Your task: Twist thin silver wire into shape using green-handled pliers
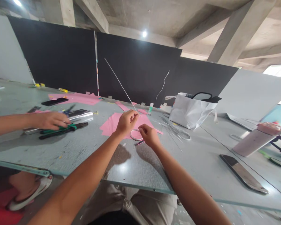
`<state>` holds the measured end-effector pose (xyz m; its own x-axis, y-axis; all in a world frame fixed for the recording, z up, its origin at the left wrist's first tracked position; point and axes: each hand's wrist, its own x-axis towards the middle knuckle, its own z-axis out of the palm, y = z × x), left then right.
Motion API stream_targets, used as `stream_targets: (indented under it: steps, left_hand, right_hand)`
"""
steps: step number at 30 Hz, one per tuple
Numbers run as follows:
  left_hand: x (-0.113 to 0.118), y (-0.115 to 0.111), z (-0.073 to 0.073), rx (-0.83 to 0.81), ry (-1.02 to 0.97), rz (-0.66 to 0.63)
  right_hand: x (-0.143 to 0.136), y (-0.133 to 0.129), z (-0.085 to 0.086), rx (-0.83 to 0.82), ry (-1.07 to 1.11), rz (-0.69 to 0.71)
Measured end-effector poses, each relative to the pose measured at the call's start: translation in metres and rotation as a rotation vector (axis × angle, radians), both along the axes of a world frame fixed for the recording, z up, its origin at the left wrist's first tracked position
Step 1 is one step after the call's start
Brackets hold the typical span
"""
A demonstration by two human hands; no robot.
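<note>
My left hand (127, 122) is closed around a thin silvery wire (120, 84), which sticks up and to the left from its fingertips. Close by on the right, my right hand (149, 134) is pinched on a pale ring (136, 134) at the ring's right side. Pink paper sheets (107, 125) lie fanned out on the table beneath and behind both hands. A small dark pen-like item (139, 142) rests just below the ring. To the right of my hands lies a loose bundle of thin wires (175, 128).
Another person's hand (51, 120) touches green-handled pliers (71, 127) at left, beside a foil roll (81, 114). A white bag (192, 111), a pink-lidded bottle (254, 142) and a phone (243, 173) are at right. A glue stick (150, 108) stands behind the paper.
</note>
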<state>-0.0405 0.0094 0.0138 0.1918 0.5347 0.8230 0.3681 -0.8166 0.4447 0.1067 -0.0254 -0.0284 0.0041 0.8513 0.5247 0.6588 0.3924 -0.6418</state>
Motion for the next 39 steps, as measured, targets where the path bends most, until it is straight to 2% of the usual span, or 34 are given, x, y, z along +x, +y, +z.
stream_targets:
  steps: [3,5,8,11,13,16,18,20,22,27,30,33,36,39]
  left_hand:
    - [-0.012,-0.006,0.013,0.038,-0.015,0.023]
    - [-0.029,-0.009,0.027,0.095,-0.044,0.052]
    - [-0.068,-0.013,0.054,0.220,-0.067,0.128]
    - [-0.110,-0.009,0.084,0.241,-0.222,0.273]
    - [-0.131,-0.005,0.101,0.272,-0.314,0.298]
    - [-0.148,-0.001,0.120,0.292,-0.364,0.307]
    - [-0.153,-0.003,0.126,0.299,-0.343,0.302]
    - [-0.156,-0.006,0.128,0.308,-0.317,0.304]
    - [-0.162,-0.008,0.126,0.304,-0.292,0.317]
    - [-0.182,0.000,0.114,0.264,-0.303,0.393]
    - [-0.186,0.007,0.111,0.247,-0.359,0.392]
    - [-0.180,0.010,0.112,0.250,-0.410,0.354]
    - [-0.173,0.009,0.114,0.263,-0.377,0.312]
    - [-0.169,0.006,0.115,0.255,-0.352,0.301]
  right_hand:
    - [-0.015,-0.003,0.005,-0.057,-0.150,0.002]
    - [-0.040,-0.004,0.009,-0.101,-0.303,0.066]
    - [-0.103,-0.002,0.015,-0.071,-0.555,0.268]
    - [-0.187,0.002,0.021,0.058,-0.675,0.373]
    - [-0.240,0.007,0.025,0.038,-0.751,0.450]
    - [-0.298,0.016,0.027,-0.016,-0.850,0.594]
    - [-0.318,0.020,0.025,-0.032,-0.858,0.600]
    - [-0.322,0.021,0.021,-0.047,-0.843,0.565]
    - [-0.312,0.020,0.018,-0.081,-0.819,0.563]
    - [-0.250,0.022,0.024,-0.155,-0.774,0.682]
    - [-0.220,0.022,0.029,-0.316,-0.734,0.456]
    - [-0.217,0.018,0.026,-0.399,-0.694,0.308]
    - [-0.224,0.020,0.019,-0.263,-0.724,0.327]
    - [-0.223,0.037,0.015,-0.118,-0.793,0.456]
